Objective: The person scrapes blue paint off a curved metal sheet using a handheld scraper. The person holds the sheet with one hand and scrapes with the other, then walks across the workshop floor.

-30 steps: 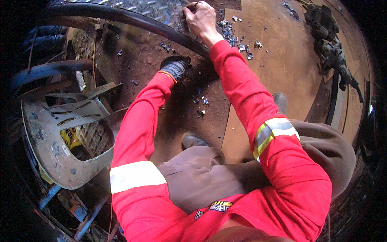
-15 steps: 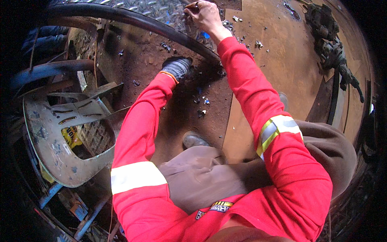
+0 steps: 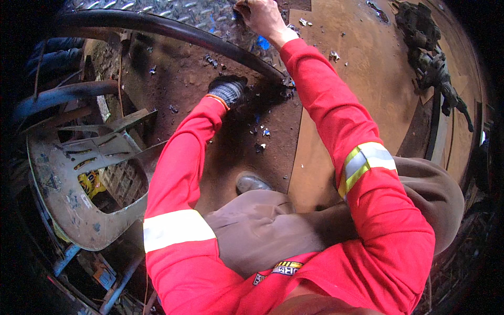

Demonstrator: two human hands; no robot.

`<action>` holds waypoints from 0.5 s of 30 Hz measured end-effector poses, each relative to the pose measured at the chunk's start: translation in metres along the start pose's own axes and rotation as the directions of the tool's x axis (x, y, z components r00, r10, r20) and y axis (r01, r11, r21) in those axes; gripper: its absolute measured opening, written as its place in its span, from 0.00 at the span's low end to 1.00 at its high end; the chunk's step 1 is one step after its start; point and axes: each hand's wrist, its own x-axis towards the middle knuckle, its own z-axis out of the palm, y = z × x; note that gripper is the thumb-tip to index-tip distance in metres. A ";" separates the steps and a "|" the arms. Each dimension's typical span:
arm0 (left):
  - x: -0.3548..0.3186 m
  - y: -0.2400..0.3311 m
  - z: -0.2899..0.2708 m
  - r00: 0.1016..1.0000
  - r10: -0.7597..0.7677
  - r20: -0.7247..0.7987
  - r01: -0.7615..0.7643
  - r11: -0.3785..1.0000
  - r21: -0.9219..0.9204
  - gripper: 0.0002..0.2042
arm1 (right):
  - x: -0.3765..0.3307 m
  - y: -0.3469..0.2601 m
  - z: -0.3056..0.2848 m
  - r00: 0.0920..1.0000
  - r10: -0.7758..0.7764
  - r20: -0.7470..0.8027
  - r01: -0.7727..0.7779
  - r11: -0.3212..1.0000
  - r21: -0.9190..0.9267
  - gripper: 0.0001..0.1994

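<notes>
At the lower edge of the frame, red fabric sleeves (image 3: 325, 100) with pale reflective bands (image 3: 178, 231) framed soft brown trousers (image 3: 257, 226), and a scuffed, rounded boot (image 3: 252, 182) showed just beyond the knee. At the left, a worn, paint-spotted plastic chair (image 3: 68, 205) lay among blue tubes (image 3: 73, 96); through its large opening showed a crumpled yellow wrapper (image 3: 92, 184) and a slatted, crate-like brown piece (image 3: 125, 184), but whether that piece held anything could not be told. Over the reddish earth floor (image 3: 278, 157) in the middle were strewn small, jagged blue, white and dark chips (image 3: 263, 132). The left hand (image 3: 228, 90), in a grey striped knit glove with an orange cuff edge, was in shadow just below a smooth, dark curved rim (image 3: 173, 23); its fingers were too dark to tell whether they were spread or gripping. Beyond that rim, at the top of the frame, was the tread plate (image 3: 173, 8), shiny metal with raised bars and blue flecks. The bare right hand (image 3: 261, 18) was at its right part, fingers bent inward; what they pinched, if anything, could not be told. Flat, rust-brown sheets (image 3: 352, 89) spread across the right, with a lumpy, dark machine part (image 3: 433, 68) at upper right.
</notes>
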 end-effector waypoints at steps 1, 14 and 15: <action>0.003 -0.002 0.003 1.000 0.008 -0.002 -0.008 1.000 -0.009 0.22 | -0.001 0.001 0.001 0.998 0.057 -0.017 -0.055 0.996 0.076 0.06; -0.001 0.001 -0.008 1.000 -0.025 0.016 0.025 0.999 0.028 0.22 | -0.004 -0.009 -0.010 0.993 -0.066 0.102 0.072 0.996 -0.061 0.04; -0.001 0.001 -0.007 1.000 -0.016 0.012 0.015 1.000 0.027 0.22 | -0.003 -0.009 -0.010 0.991 -0.070 0.111 0.080 0.993 -0.081 0.04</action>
